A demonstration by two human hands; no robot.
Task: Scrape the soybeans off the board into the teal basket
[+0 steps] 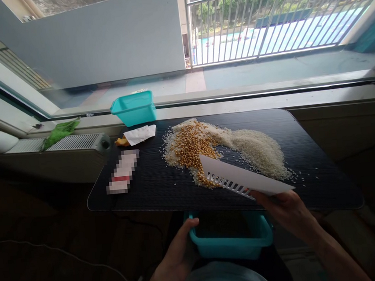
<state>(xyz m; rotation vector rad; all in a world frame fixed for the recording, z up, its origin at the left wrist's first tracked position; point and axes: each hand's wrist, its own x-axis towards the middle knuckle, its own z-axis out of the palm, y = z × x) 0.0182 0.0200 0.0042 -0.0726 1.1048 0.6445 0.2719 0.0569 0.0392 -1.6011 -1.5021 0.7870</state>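
Observation:
My right hand [289,210] is closed on one end of a flat white slotted sheet [244,175], with a row of openings along its lower edge. The sheet's far end is at the near side of a heap of yellow soybeans [191,149], mixed with white rice. More white rice [258,149] lies heaped to the right. Below the table edge, my left hand [185,238] grips the left rim of a teal plastic bin [232,244], thumb over the rim. The bin's inside is dark, so I cannot tell what it holds.
The dark table [154,179] stands by a window. At its back left is another teal bin [134,110], near a white paper [139,135]. A blurred pink-and-white item [123,172] lies on the left. A radiator [75,143] with a green cloth [60,133] is farther left.

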